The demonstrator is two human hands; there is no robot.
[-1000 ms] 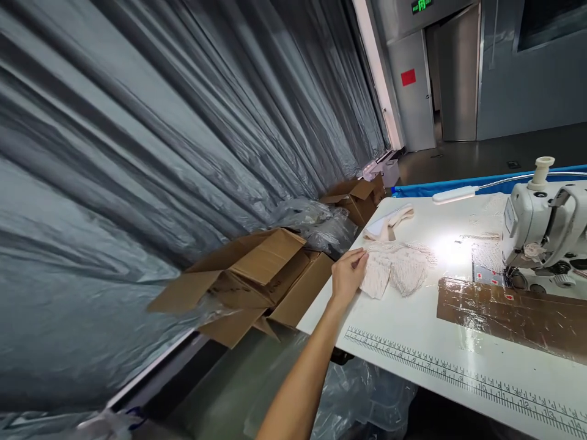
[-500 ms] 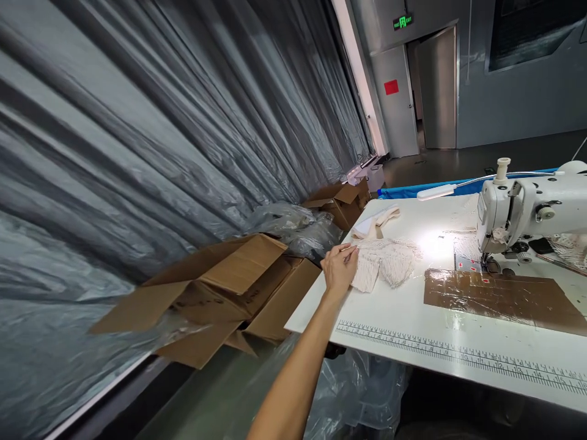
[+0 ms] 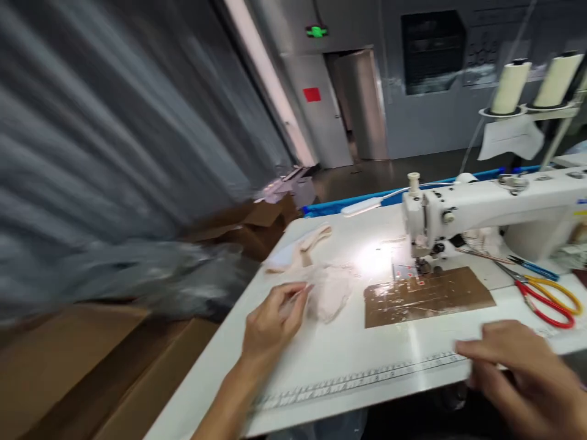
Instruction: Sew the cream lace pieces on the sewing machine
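Note:
My left hand (image 3: pixel 275 321) is closed in a pinch at the near left edge of a thin cream textured fabric piece (image 3: pixel 332 293), which is blurred and lies on the white sewing table (image 3: pixel 334 345). Just behind it rests another cream and white fabric piece (image 3: pixel 300 250) with a strap-like end. My right hand (image 3: pixel 518 370) hangs over the table's front edge at the lower right, fingers loosely bent and apart, nothing visible in it. Right of the fabric, a white sewing machine (image 3: pixel 477 208) has a shiny brown sheet (image 3: pixel 426 296) in front of its needle area.
Red-and-yellow-handled scissors (image 3: pixel 545 299) and blue-handled snips (image 3: pixel 541 267) lie by the machine. A printed ruler (image 3: pixel 358 382) runs along the front edge. Cardboard boxes (image 3: pixel 73 360) and clear plastic bags (image 3: pixel 197 275) stand left of the table. Thread cones (image 3: pixel 511 88) rise behind the machine.
The view has swung right, bringing in the scissors, thread cones and my right hand. My left hand stays at the cream fabric, which now looks shifted nearer and smeared by motion.

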